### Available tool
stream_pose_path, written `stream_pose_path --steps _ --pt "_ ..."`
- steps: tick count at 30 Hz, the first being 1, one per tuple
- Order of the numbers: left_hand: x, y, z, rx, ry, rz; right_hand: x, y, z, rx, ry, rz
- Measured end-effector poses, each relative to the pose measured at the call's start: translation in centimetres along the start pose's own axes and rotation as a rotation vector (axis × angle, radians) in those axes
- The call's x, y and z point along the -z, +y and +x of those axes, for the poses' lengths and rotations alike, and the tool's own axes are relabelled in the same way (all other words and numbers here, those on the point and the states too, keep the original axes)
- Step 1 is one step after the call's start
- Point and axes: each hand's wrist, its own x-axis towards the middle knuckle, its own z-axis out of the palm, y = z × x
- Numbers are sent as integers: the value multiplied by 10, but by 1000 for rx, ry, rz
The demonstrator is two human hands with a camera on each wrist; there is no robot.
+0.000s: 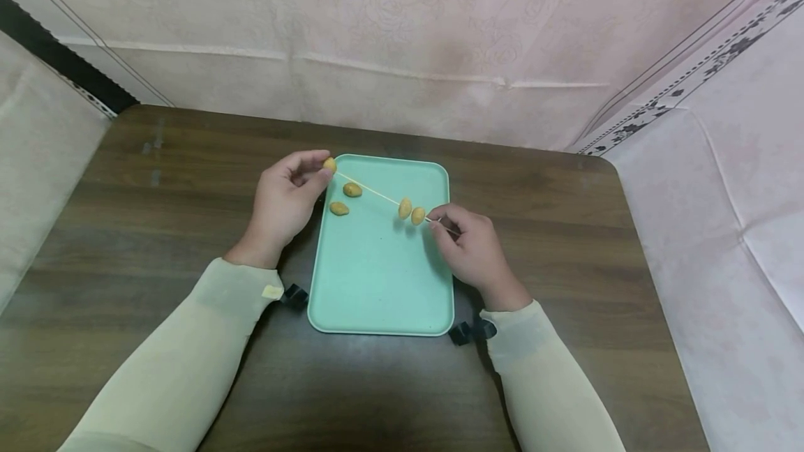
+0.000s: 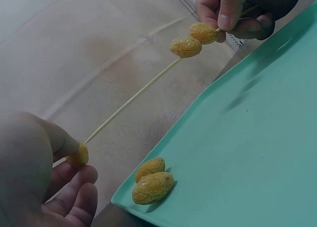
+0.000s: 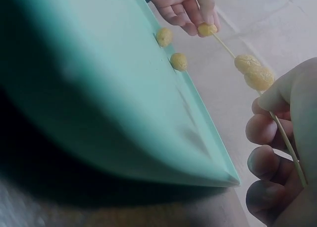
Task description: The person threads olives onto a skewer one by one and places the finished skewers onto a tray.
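Note:
Pinched between my right thumb and fingers is a thin wooden skewer (image 2: pixel 132 99); the right hand (image 1: pixel 470 246) grips it near its lower end. Two wrinkled, yellow, oval fruits (image 1: pixel 405 208) are threaded on it close to that hand. My left hand (image 1: pixel 285 197) holds another such yellow fruit (image 2: pixel 79 156) between thumb and fingertips, at the skewer's far tip. Whether the tip has entered this fruit I cannot tell. Beneath the skewer lies a mint-green tray (image 1: pixel 383 277), with two more yellow fruits (image 1: pixel 352 190) lying near its upper left edge.
The tray sits on a dark wooden table (image 1: pixel 157 243). Pale patterned cloth (image 1: pixel 389 33) hangs behind the table, and more cloth (image 1: pixel 741 180) borders it on the right. Dark wrist devices (image 1: pixel 294 296) are at both cuffs.

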Motion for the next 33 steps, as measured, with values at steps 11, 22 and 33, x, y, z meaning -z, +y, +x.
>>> stream_pose_path --steps 11,22,33 --pt "0 -2 0 -31 12 -16 1 -3 0 -17 -9 0" --pt "-4 -3 -1 -85 46 -18 1 -4 0 -16 -15 0" --pt "-4 -3 -1 -100 71 8 2 -4 0 -10 -12 -2"
